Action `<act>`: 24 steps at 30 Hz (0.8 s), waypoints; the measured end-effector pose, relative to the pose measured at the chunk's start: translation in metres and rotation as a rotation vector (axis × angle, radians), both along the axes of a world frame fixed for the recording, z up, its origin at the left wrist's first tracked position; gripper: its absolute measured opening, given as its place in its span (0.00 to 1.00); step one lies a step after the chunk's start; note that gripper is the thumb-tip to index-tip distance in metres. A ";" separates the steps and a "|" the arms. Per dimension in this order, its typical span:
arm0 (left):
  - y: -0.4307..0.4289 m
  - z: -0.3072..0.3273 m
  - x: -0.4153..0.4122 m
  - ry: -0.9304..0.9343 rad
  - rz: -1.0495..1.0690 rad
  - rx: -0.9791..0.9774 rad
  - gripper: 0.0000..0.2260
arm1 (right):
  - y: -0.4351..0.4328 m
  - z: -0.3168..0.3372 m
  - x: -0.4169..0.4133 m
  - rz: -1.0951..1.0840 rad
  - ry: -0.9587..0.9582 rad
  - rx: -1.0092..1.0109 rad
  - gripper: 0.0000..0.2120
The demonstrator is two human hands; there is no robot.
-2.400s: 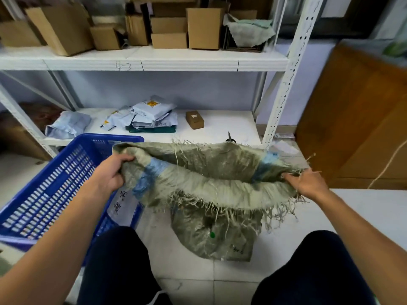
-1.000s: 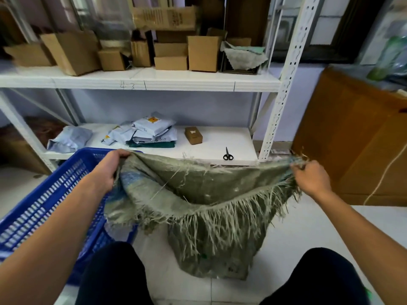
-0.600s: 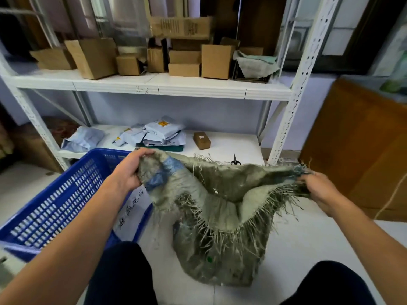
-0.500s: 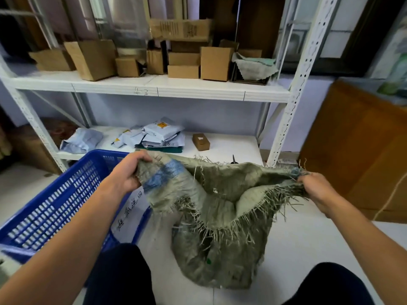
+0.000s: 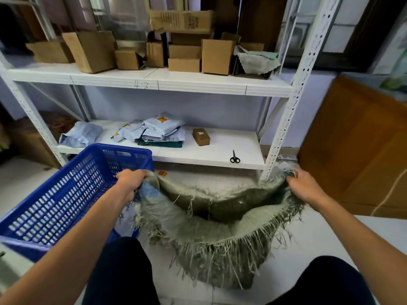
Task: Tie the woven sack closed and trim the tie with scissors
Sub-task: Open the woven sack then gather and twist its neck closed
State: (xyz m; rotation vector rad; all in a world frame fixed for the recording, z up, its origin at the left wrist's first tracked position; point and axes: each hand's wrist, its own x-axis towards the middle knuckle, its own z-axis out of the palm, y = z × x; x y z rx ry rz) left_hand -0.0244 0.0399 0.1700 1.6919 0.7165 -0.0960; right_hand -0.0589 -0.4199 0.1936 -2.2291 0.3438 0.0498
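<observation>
Our left hand (image 5: 130,182) and right hand (image 5: 305,187) each clench the frayed rim of the woven sack (image 5: 211,234), stretching its mouth open above bare floor between the blue basket (image 5: 63,199) and shelf post (image 5: 284,128); scissors (image 5: 234,157) lie near the shelf edge.

Woven sack (image 5: 211,241): we see grey-green, worn fabric, blue stripe near its left end, mouth rim frayed into long loose strands. Mouth open and untied, stretched wide, far rim sagging in shallow curve, near rim folded outward with fringe hanging down. We see opposite ends of rim gripped, body hanging to pale tiled floor. No tie visible to us.

Scissors (image 5: 234,156): small, black handles, blades closed, lying flat near front edge of lower white shelf, handles toward us, well apart from sack.
</observation>
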 end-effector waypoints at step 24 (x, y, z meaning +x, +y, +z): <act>0.040 -0.039 -0.017 0.083 -0.393 0.789 0.10 | -0.021 -0.033 0.004 0.108 -0.025 -0.703 0.19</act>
